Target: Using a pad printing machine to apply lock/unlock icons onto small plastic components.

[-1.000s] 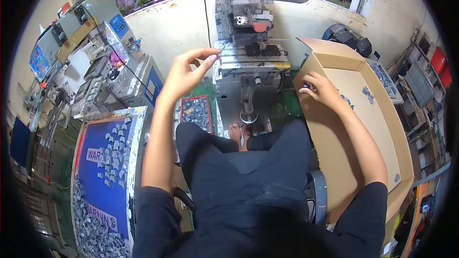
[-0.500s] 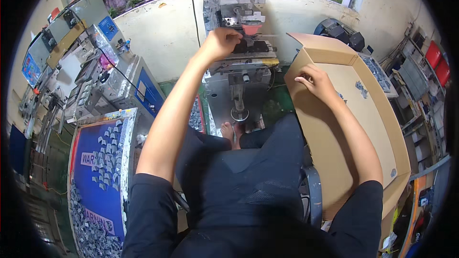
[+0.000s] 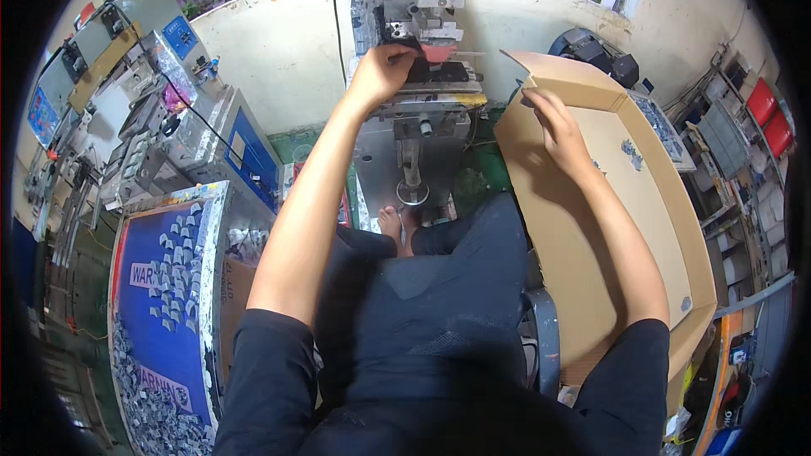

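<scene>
My left hand [image 3: 380, 76] reaches to the machine [image 3: 410, 148] in front of me, its fingers bent together beside the pink pad [image 3: 438, 53]. Whether anything is between those fingertips cannot be made out. Under the pad lies a dark fixture plate [image 3: 439, 74]. Over the near-left part of the open cardboard box [image 3: 583, 279], my right hand [image 3: 557, 131] is curled. A small dark grey piece [image 3: 528, 102] shows at its fingertips. Inside the box lie a few more grey pieces [image 3: 632, 154].
At left, a blue-topped table [image 3: 182, 355] carries rows of small grey curved pieces [image 3: 176, 274] and a heap of them [image 3: 156, 409]. Another machine [image 3: 169, 139] stands behind it. A tray of grey parts [image 3: 663, 127] sits beyond the box. A cable [image 3: 338, 25] hangs behind my left hand.
My right hand has lifted a little toward the box's far-left corner, its fingers reaching farther forward. My left hand stays by the pad, which sits slightly closer to the plate. The whole view has shifted slightly.
</scene>
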The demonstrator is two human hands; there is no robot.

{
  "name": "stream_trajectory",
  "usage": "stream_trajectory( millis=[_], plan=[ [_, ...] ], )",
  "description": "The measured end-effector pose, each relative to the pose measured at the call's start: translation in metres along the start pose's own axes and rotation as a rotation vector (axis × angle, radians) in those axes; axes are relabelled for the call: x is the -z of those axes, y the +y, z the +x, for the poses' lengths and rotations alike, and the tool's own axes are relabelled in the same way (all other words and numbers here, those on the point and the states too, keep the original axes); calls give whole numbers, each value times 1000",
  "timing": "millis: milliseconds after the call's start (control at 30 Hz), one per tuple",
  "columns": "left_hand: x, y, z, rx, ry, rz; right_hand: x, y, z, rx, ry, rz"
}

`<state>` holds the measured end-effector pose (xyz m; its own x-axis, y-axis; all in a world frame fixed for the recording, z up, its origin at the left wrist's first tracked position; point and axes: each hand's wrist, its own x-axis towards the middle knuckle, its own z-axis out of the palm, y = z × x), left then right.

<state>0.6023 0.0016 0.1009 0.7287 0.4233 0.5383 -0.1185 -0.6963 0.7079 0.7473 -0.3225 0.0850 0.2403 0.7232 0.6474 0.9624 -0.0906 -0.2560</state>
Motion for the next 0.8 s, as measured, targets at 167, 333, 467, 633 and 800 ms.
stream_trajectory(
  millis=[167, 333, 467, 633, 800],
  plan=[
    [0, -2, 0, -39, -33, -88, -3, -12, 10, 32, 62, -29],
    [-3, 0, 5, -80, -115, 57, -6, -18, 44, 99, 110, -61],
    [-8, -3, 3, -115, -98, 37, -29, -22, 78, -10, 187, 85],
    [0, -8, -5, -56, -18, -76, -72, -50, 110, -269, 179, 520],
    [-4, 9, -4, 109, 40, -106, -90, -43, 124, -190, 213, 500]
  ],
)
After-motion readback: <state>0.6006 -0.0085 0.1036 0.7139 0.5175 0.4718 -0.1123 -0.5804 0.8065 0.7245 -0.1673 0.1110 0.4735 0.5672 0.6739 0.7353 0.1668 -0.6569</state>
